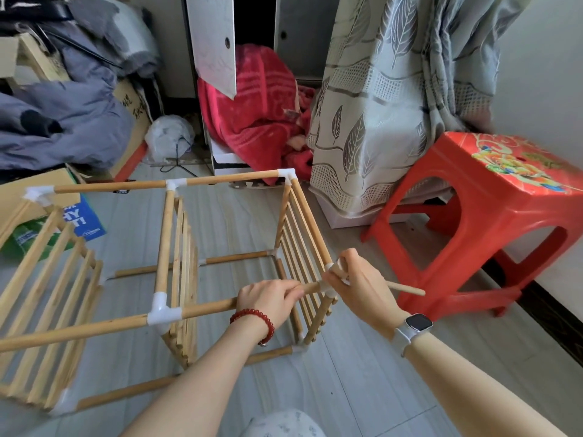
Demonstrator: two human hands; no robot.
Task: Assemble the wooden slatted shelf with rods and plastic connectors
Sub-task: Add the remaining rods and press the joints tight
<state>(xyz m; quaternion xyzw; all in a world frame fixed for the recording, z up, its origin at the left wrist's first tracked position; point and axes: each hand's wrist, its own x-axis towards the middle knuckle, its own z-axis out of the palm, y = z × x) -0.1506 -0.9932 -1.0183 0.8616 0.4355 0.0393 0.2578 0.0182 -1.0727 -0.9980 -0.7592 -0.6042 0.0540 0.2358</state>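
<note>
Two hands at the near right corner of the shelf frame (176, 253), which lies on its side on the grey floor (362, 373). Left hand (268, 298), red bead bracelet (252, 320) at the wrist, curled around the near top rod (208, 307). Right hand (362, 288), white watch (415, 326), grips a loose rod (407, 288) at the white corner connector (328, 288). Beyond: three slatted panels, red stool (473, 228), patterned curtain (394, 105), red blanket (258, 115).
</note>
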